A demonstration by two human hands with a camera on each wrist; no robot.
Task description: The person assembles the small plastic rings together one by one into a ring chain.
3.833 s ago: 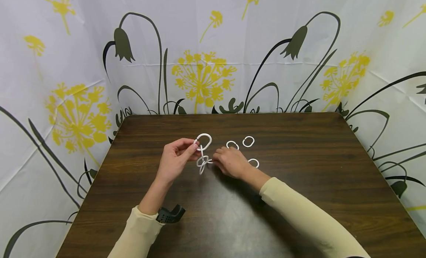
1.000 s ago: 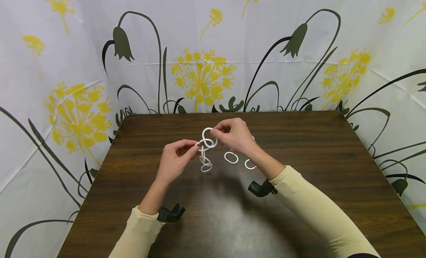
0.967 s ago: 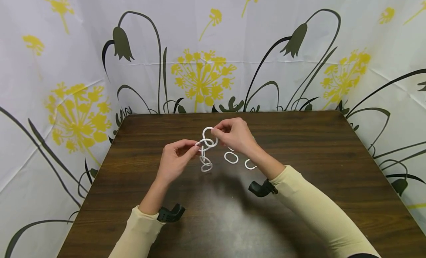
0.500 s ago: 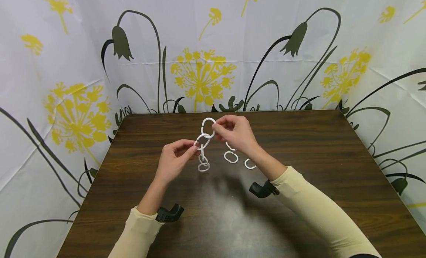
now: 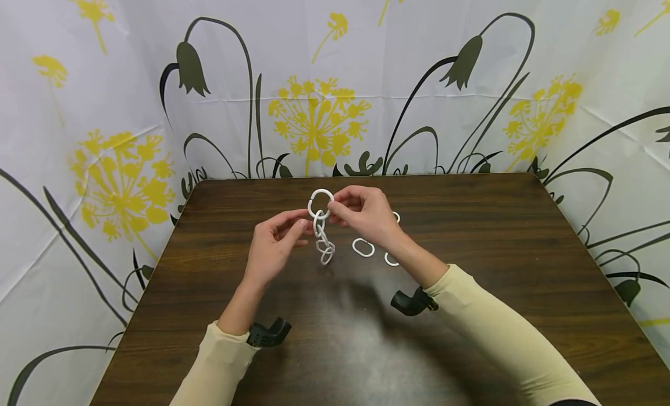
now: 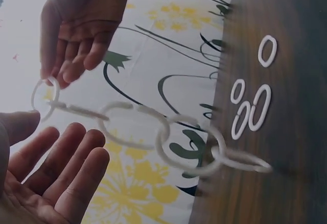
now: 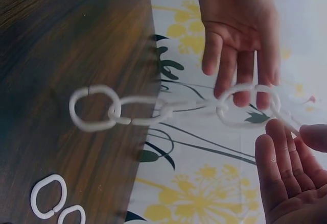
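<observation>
my right grip [image 5: 369, 213] pinches the top ring [image 5: 321, 191] at its right edge, thumb against fingers, and from that ring the white chain [image 6: 162, 132] hangs, five links in all, above the counter [image 5: 471, 237]. my left grip [image 5: 269, 243] is spread, fingers extended just beside the upper links; whether a fingertip brushes them i can't tell.

what worries me is that one narrow pinch seems to bear all the weight: should my thumb roll on that smooth rim, the whole string would drop. the rings have small splits in their sides, so a twist that brings a split round to a joint could let a neighbour slip out. the loose tail might also fold over itself if i jerk my wrist. four loose rings [image 5: 353, 246] lie on the counter, and a low sweep of my right sleeve [image 5: 487, 324] could scatter some of them.

as for pose, my right forearm slants in from the lower right, hand raised, wrist bent leftward to the ring. my left forearm rises from the lower left, palm turned toward the chain, thumb apart from the fingers.
</observation>
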